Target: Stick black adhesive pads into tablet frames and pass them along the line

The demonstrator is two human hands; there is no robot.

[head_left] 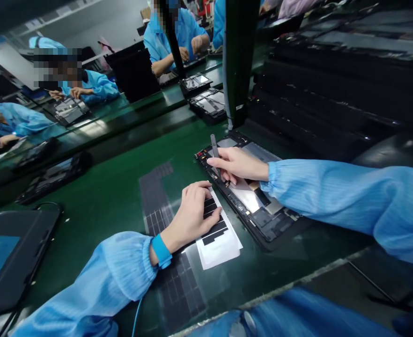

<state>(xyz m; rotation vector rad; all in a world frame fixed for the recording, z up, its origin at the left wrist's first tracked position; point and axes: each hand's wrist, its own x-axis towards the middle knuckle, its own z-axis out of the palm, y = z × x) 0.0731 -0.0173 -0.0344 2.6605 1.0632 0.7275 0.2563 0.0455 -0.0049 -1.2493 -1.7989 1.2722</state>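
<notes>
My left hand, a blue band round its wrist, lies on a white sheet with rows of black strips. Its fingers are bent and the thumb is apart from them, with nothing visibly gripped. A slim grey stick-like tool is pinched in my right hand; its lower end is hard to see, so I cannot tell its exact kind. That hand is over the left side of an opened tablet, whose boards and silvery parts show. My right forearm covers part of the tablet.
Clear film with dark strips lies on the green table, partly under my left arm. A dark padded device is at left. Tall stacks of dark trays stand at right, near a post. Co-workers sit opposite.
</notes>
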